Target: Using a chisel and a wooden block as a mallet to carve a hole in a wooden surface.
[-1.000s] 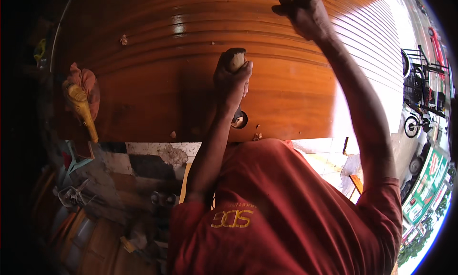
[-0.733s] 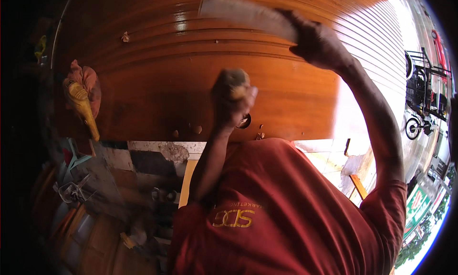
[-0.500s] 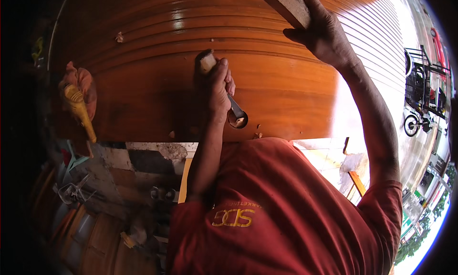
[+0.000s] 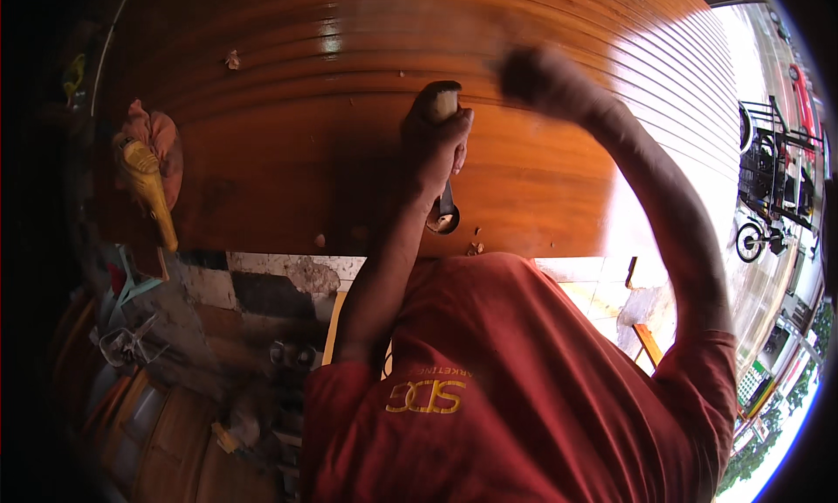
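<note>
A varnished wooden door panel (image 4: 288, 171) with grooves lies flat in front of me. My left hand (image 4: 439, 145) is wrapped round a chisel (image 4: 445, 104) with a pale handle and a dark rim at its top. Its dark metal blade runs down toward me, the tip at a round hole (image 4: 443, 224) near the panel's near edge. Over the grooves, right of the chisel, my right hand (image 4: 554, 84) is a closed fist smeared by motion. Beyond it, a wooden block (image 4: 463, 32) shows only as a faint brown streak.
A yellow power tool (image 4: 147, 189) and an orange cloth (image 4: 166, 141) lie at the panel's left end. Wood chips (image 4: 476, 246) are scattered on the panel. A teal stand (image 4: 131, 280) is below on the left. Outside, at the right, a motorbike (image 4: 752, 239) is parked.
My left hand and the chisel have shifted right, and the chisel stands more upright. My right hand has moved left and slightly down, now blurred with the block.
</note>
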`<state>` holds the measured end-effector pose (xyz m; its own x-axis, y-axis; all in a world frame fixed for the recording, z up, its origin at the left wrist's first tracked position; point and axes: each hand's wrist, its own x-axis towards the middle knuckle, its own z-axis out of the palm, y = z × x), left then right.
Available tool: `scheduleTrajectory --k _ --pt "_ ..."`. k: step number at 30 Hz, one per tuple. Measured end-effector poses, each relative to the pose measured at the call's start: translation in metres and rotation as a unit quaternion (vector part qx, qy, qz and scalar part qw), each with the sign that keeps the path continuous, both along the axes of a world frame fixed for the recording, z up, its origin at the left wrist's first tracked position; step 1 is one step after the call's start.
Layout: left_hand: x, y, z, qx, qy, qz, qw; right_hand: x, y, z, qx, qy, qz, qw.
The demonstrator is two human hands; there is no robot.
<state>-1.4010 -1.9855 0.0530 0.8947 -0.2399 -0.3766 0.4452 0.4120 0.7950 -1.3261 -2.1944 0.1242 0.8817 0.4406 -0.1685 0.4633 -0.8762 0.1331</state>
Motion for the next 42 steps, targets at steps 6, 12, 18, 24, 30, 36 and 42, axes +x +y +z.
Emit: scheduleTrajectory --k 6,12,18,24,30,36,42 --pt "-0.004 -0.015 0.015 0.031 -0.033 -0.019 0.999 0.064 -0.086 -0.006 0.299 0.020 -0.018 0.954" --pt "-0.008 -0.001 0.002 0.044 -0.023 -0.003 0.999 0.008 -0.009 0.023 0.132 0.075 -0.028 0.988" --pt "-0.007 -0.004 0.004 0.047 -0.013 0.000 0.999 0.047 -0.031 0.045 0.189 -0.023 -0.147 0.971" --pt "-0.008 -0.008 0.002 0.060 -0.020 0.007 0.998 0.010 -0.038 -0.010 0.154 0.009 0.090 0.984" --pt "-0.017 -0.004 -0.005 0.037 -0.007 0.019 0.999 -0.011 0.000 0.000 0.344 0.057 -0.104 0.932" --pt "-0.043 0.015 -0.013 0.054 -0.257 0.091 0.961 -0.033 -0.014 0.026 0.323 0.100 -0.099 0.936" --pt "-0.015 0.025 -0.023 -0.081 0.012 0.150 0.985 -0.022 -0.002 0.050 0.360 0.062 -0.216 0.905"
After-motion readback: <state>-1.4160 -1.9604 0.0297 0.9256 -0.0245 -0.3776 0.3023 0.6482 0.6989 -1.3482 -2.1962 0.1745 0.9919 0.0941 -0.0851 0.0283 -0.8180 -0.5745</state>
